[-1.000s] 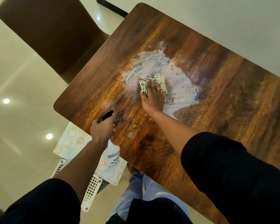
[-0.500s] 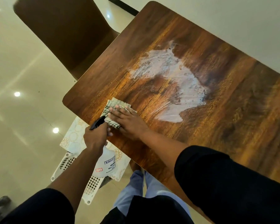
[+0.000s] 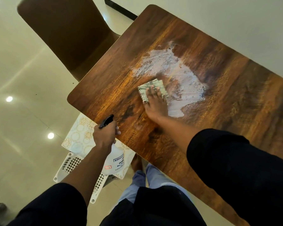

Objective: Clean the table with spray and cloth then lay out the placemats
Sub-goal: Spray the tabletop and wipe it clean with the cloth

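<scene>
A dark wooden table (image 3: 235,88) carries a white foamy smear of spray (image 3: 175,69) near its middle. My right hand (image 3: 155,103) presses a folded checked cloth (image 3: 153,88) flat on the wood at the smear's near left edge. My left hand (image 3: 104,136) grips a white spray bottle (image 3: 116,162) by its black trigger head, held just off the table's near edge. Pale patterned placemats (image 3: 78,137) lie below the bottle on a white perforated stool or basket (image 3: 69,165).
A brown chair (image 3: 69,33) stands at the table's far left end. The glossy cream floor (image 3: 23,88) spreads to the left. A wall runs along the table's far right side. My legs are at the near table edge.
My right hand swept the cloth from the smear toward the near left corner, then back up to the smear's edge. The left hand kept hold of the bottle in about the same spot.
</scene>
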The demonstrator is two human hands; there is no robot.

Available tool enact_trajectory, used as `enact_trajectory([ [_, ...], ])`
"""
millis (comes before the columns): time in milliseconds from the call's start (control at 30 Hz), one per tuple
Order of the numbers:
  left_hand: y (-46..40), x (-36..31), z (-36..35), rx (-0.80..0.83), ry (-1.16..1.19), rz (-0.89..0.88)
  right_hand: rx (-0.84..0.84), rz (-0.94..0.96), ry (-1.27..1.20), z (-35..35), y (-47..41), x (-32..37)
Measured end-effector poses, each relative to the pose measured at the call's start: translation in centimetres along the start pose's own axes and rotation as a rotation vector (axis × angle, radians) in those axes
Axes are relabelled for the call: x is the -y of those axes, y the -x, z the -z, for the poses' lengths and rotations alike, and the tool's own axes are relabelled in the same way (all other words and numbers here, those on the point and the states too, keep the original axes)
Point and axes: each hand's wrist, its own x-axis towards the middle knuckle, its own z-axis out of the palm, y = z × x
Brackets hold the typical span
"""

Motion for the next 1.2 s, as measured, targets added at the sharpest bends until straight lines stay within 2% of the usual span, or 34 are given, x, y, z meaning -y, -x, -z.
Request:
enact_trajectory([
  [133,0.5,0.5,0.5,-0.004,-0.016,0.0,0.111,0.334,0.108,-3.3,4.5,2.3],
  [233,0.8,0.7,0.4,0.019,-0.052,-0.013,0.133,0.555,0.16,-6.3,8.2,2.1],
  [400,1.1,0.8,0.2,0.088,-0.092,-0.044,0.116,0.62,0.165,-6.4,10.2,-2.3],
  [467,1.3,0.7,-0.4,0.116,-0.115,-0.054,0.095,0.51,0.129,-4.8,10.0,-4.2],
  [767,2.7,-0.8,-3.8,0.21,-0.138,-0.145,-0.118,-0.315,-0.06,1.0,8.9,-13.8],
  [967,2.0,-1.8,-5.7,0.226,-0.12,-0.126,-0.204,-0.528,-0.139,0.1,7.5,-9.7],
  [1000,1.9,-2.0,-6.0,0.224,-0.115,-0.117,-0.216,-0.518,-0.141,-0.4,7.4,-8.5],
  [1067,1.7,-2.3,-6.3,0.217,-0.107,-0.101,-0.199,-0.371,-0.11,-1.6,7.6,-6.5],
  [1200,0.7,-2.7,-7.1,0.223,-0.14,-0.095,-0.074,0.134,0.045,-4.3,8.8,-4.8],
])
